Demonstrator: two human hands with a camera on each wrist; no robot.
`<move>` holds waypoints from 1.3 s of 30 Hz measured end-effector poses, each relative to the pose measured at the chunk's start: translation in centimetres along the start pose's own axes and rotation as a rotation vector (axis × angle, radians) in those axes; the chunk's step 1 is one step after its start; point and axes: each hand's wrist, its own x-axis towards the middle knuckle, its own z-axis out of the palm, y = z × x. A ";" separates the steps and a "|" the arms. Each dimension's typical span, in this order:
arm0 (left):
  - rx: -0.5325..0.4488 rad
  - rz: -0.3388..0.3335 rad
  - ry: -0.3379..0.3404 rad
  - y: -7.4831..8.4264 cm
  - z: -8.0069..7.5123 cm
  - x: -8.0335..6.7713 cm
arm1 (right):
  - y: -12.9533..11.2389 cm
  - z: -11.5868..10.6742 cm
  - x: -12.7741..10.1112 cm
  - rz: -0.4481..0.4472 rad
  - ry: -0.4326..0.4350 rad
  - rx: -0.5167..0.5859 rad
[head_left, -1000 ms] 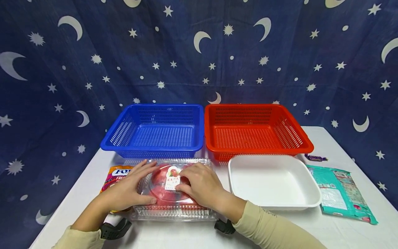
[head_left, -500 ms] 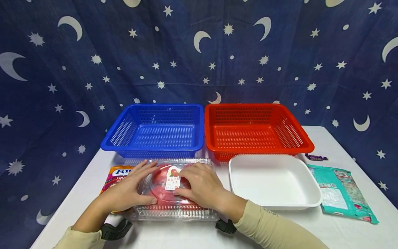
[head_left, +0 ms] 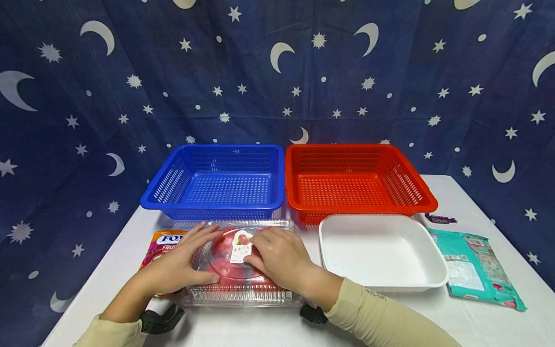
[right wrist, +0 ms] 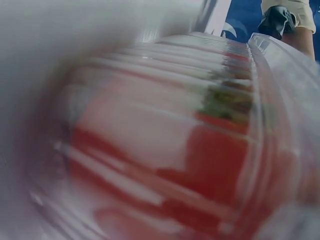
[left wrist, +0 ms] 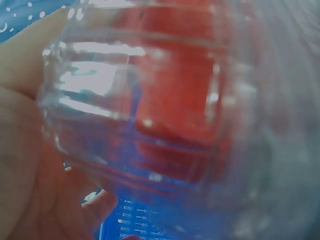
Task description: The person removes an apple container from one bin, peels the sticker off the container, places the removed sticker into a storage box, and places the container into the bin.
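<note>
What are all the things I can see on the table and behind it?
Clear plastic clamshell box with red fruit inside: one, table front, under both hands.
White sticker label: one, on the box lid.
Orange candy bag: one, left of the box, partly hidden.
Blue plastic slotted basket: one, back left.
Red plastic slotted basket: one, back right.
White foam tray: one, in front of the red basket.
Teal snack packet: one, right.
Small purple wrapped sweet: one, right.
White table: one.
Dark blue moon-and-star cloth: one, behind.
Left hand: flat on the lid.
Right hand: on the lid at the label.
</note>
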 end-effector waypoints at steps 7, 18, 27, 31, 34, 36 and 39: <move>0.005 0.001 -0.001 -0.2 0.1 0.0 | 0.1 0.0 0.2 -0.065 0.009 -0.007; 0.001 -0.017 -0.006 0.1 -0.2 0.0 | 0.0 0.0 0.8 -0.095 0.012 -0.034; -0.009 -0.009 0.000 0.1 0.0 0.1 | 0.7 -0.8 0.9 -0.010 -0.214 0.283; -0.003 -0.009 0.000 0.1 0.0 0.1 | 0.8 -0.6 0.9 -0.022 -0.202 0.283; 0.001 -0.011 0.001 0.1 0.0 0.1 | 0.7 -0.5 0.9 -0.068 -0.168 0.222; 0.002 -0.014 0.002 0.1 0.0 0.1 | 0.6 -0.4 0.9 -0.094 -0.150 0.177; -0.001 -0.015 0.003 0.0 0.0 0.0 | 0.5 -0.3 0.9 -0.112 -0.129 0.147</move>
